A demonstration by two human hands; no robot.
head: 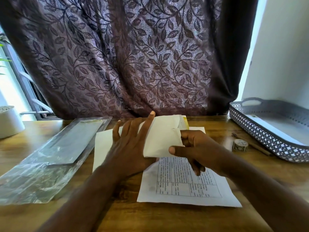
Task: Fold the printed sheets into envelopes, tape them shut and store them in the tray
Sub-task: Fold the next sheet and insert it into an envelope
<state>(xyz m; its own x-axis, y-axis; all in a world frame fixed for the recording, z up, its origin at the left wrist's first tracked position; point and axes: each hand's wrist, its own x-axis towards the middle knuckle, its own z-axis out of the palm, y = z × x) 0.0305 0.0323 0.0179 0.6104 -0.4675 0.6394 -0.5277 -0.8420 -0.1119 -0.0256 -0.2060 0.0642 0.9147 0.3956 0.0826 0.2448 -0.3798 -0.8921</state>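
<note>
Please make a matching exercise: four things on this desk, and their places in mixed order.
1 white folded paper envelope
2 printed white sheet
3 small patterned tape roll
4 clear plastic bag

A beside the grey lattice tray
B left on the wooden table
C between left hand and right hand
D flat under the right forearm

Pairs: 1-C, 2-D, 3-A, 4-B

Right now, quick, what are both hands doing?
Left hand: open, fingers spread flat against the folded envelope.
Right hand: closed, pinching the folded envelope at its edge.
</note>
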